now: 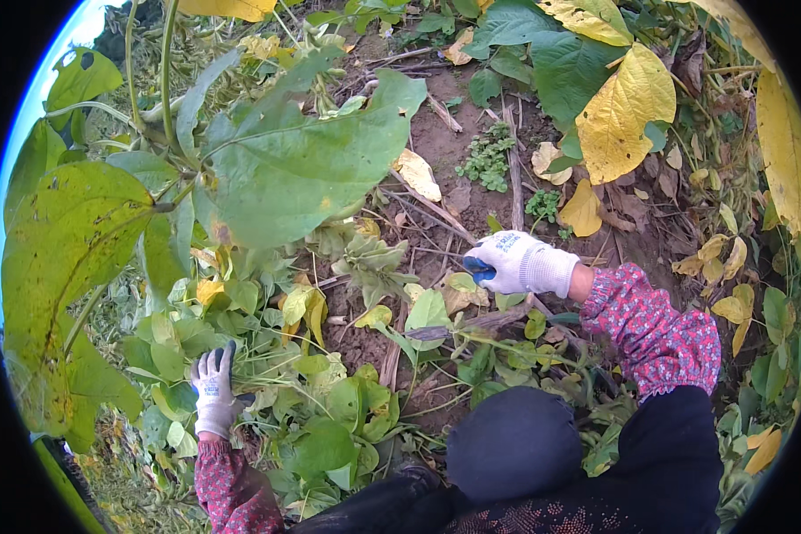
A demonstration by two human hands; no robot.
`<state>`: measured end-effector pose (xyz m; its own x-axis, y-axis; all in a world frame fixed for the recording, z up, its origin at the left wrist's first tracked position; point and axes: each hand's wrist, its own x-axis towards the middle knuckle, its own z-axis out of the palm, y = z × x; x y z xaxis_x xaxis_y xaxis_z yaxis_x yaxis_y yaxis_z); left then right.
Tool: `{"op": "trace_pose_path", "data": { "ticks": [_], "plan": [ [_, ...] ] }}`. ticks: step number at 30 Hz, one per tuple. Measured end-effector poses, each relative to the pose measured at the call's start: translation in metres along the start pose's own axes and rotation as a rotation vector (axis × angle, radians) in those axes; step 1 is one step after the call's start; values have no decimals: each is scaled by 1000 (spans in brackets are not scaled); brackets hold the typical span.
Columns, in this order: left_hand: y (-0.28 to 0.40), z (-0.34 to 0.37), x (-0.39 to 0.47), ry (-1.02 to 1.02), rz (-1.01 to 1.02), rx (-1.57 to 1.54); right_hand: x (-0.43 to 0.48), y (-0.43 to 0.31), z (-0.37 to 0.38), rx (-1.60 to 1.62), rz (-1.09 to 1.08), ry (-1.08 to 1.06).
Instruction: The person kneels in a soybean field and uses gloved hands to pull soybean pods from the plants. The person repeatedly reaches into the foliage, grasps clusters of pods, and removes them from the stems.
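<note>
My left hand (216, 390), in a white knit glove with a blue coated palm, lies among green leafy stems (287, 384) at the lower left. Its fingers point up and away, and its palm side is hidden, so any grip on the stems cannot be told. My right hand (500, 263), in a matching glove, is right of centre over the soil with its fingers curled. Whether something sits inside that hand is not visible. Close to it are a dry brown stalk (515, 173) and a cluster of fuzzy green pods (374, 260).
Large bean leaves (307, 153) hang near the camera at the upper left. Yellow leaves (627, 117) droop from plants at the upper right. Brown soil (450, 153) with dry sticks and a small weed (488, 159) runs between them. My dark-clad knee (514, 444) is below.
</note>
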<state>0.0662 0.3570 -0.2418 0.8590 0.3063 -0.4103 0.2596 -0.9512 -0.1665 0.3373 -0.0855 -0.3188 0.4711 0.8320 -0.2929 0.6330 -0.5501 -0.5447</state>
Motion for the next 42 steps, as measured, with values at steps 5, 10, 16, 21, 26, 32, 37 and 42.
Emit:
{"op": "trace_pose_path", "data": {
  "ticks": [5,10,16,21,26,32,37,42],
  "plan": [
    [44,-33,17,147,142,-206,2,0,-47,90,43,232],
    [86,-108,16,428,241,-716,1,-44,-102,288,-123,530],
    [109,-124,14,525,255,-821,6,-126,-135,497,-407,696],
    [117,-100,42,288,-23,-1514,43,-196,-125,77,-758,748],
    [130,-104,75,-395,-117,-1910,35,-245,-61,-360,-791,385],
    [150,-94,101,-320,81,-2113,32,-230,-54,-282,-871,-4],
    [143,-53,119,485,439,-931,43,-200,-125,74,-567,858],
    [149,-82,87,530,302,-856,126,-179,-141,209,-261,725]
  ]
}}
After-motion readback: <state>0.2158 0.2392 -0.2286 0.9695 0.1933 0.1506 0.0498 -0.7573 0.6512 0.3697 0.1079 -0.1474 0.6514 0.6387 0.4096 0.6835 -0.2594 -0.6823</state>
